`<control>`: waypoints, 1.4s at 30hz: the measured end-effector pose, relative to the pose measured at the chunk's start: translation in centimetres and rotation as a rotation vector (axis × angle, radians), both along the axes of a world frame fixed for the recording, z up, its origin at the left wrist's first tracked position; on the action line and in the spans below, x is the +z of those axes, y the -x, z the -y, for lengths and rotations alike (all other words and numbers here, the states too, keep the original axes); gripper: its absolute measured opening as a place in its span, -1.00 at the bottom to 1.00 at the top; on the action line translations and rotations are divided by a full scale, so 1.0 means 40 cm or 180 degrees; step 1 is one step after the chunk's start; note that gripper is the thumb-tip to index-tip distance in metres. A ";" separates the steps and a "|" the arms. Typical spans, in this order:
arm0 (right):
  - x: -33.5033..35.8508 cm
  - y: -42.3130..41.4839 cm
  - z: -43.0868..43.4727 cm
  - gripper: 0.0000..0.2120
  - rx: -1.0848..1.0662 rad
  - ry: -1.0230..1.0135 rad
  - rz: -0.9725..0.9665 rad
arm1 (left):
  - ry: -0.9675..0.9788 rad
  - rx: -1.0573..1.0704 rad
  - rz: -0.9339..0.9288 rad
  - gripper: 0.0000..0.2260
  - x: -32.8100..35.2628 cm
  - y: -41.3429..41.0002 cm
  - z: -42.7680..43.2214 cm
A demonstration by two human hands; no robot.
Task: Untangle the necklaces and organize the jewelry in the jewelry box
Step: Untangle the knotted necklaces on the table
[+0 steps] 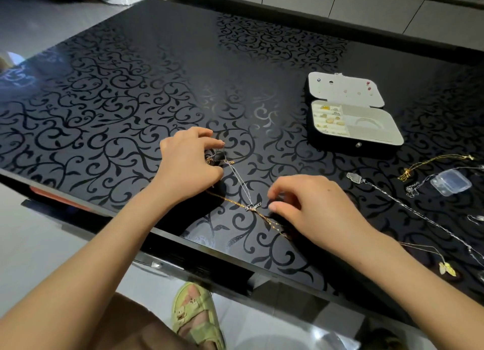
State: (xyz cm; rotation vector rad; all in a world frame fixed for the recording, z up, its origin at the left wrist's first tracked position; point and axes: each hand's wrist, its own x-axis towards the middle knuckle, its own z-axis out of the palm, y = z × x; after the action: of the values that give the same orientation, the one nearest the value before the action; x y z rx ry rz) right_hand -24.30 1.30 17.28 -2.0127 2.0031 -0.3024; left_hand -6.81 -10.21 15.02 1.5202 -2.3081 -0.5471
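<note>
Left of the box [340, 145], the left hand [188, 163] pinches the silver chain [239, 182]; the right hand's [314, 213] grip is unclear. Slacken it, then gently tease the knot [252, 207] off the gold chain [227, 200].

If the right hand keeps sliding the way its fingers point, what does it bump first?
Probably the silver charm lying across the gold chain, just past the fingertips of the right hand; height is hard to judge.
</note>
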 end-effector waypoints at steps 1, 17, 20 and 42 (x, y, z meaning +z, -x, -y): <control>-0.009 -0.004 0.012 -0.89 0.0099 0.0001 0.0084 | 0.0068 -0.0007 0.0020 -0.45 0.000 0.000 -0.003; -0.024 0.003 0.045 -0.91 0.0282 -0.0289 0.0445 | -0.0144 -0.1241 -0.0237 -0.85 -0.023 0.025 -0.113; -0.019 -0.001 0.045 -0.91 0.0206 -0.0213 0.0613 | -0.0156 -0.0988 -0.0314 -0.84 -0.040 0.036 -0.121; -0.031 0.022 0.043 -0.93 0.0768 0.0477 -0.0112 | -0.0938 -0.1272 -0.0744 -0.89 -0.025 -0.003 -0.104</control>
State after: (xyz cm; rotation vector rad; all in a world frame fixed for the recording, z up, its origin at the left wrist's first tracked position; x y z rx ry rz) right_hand -25.19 -0.42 16.05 -2.3393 1.7787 -0.3754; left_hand -6.69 -6.05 14.02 1.0278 -2.4266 -1.1466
